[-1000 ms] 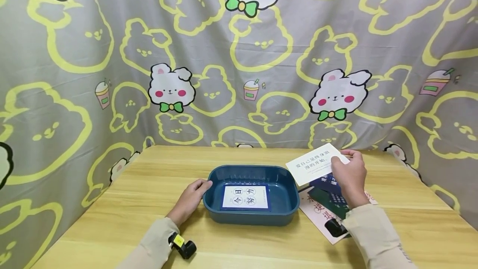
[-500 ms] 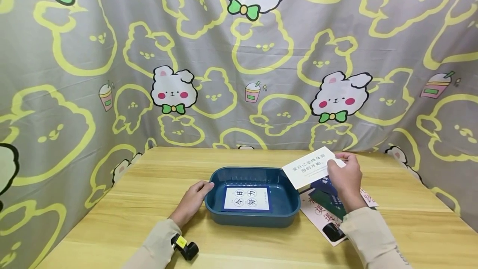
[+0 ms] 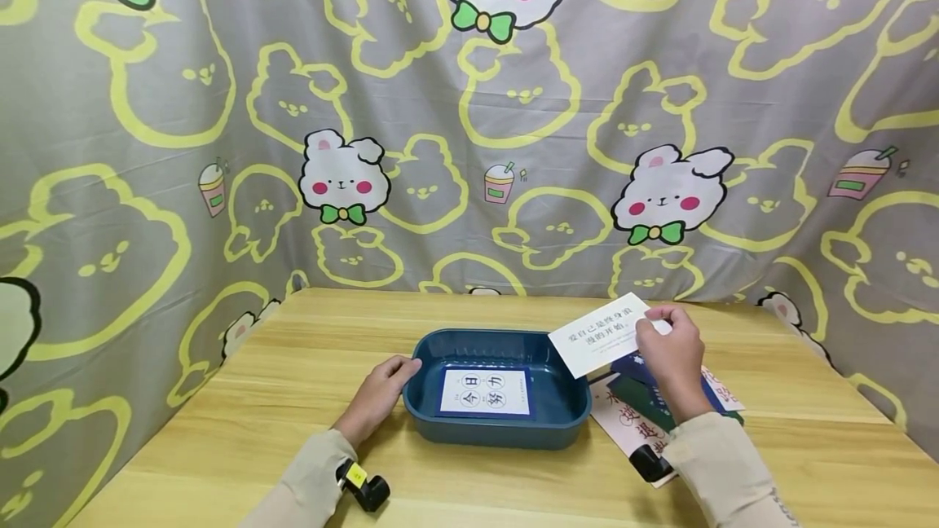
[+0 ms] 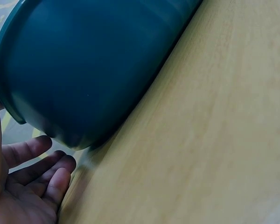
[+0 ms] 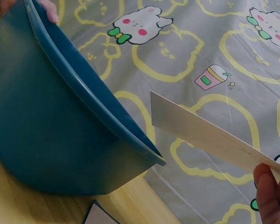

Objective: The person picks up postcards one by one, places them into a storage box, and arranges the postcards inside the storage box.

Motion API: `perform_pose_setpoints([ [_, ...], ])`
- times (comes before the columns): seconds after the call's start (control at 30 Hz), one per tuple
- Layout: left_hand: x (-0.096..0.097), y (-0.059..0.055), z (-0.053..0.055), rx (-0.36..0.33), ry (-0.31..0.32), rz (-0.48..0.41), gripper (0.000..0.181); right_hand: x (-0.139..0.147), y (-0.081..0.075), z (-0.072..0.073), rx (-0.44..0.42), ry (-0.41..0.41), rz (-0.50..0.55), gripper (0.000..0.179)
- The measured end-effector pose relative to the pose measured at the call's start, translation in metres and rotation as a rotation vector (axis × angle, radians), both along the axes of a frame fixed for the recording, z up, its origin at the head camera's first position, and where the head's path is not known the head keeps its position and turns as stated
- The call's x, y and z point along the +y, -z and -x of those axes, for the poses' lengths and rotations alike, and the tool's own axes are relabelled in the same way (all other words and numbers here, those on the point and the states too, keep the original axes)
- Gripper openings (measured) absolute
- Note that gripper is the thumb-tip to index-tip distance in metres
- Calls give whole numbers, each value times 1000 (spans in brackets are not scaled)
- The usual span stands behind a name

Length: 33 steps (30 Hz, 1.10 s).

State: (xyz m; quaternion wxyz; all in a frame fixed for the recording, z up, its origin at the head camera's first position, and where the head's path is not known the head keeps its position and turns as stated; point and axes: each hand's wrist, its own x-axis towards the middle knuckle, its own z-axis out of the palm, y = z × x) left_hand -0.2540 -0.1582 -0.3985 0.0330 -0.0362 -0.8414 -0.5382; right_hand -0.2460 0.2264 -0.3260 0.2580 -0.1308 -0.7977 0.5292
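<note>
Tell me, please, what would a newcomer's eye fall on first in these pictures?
Probably the gray curtain behind the wooden table, printed with white cartoon rabbits. Next comes the dark teal basin in the middle, its left end held by the left hand and a blue-bordered card lying inside. Right of that, the right hand holds up a white printed card, near a loose pile of cards.

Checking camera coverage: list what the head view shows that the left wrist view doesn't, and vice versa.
Only head: right hand pinching a white rectangular paper card; a blue-bordered white card inside the dark teal, oblong plastic tray; overlapping pink, green and blue cards beside it.

Only left wrist: palm side of the left hand.

Both: tray, left hand, pale wooden table, patterned grey fabric curtain.
</note>
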Motion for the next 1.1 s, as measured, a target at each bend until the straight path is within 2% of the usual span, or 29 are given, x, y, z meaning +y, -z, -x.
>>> perform_pose_setpoints([
  [0.4,-3,0,-2,31,-17,11,43,-10,5,3,8,-17,-48,23],
  [0.63,0,2,-2,3,-9,-5,44,-15,7,0,-14,-16,-60,21],
  [1.1,0,2,2,10,-13,19,46,-22,6,-1,5,-20,-107,19],
])
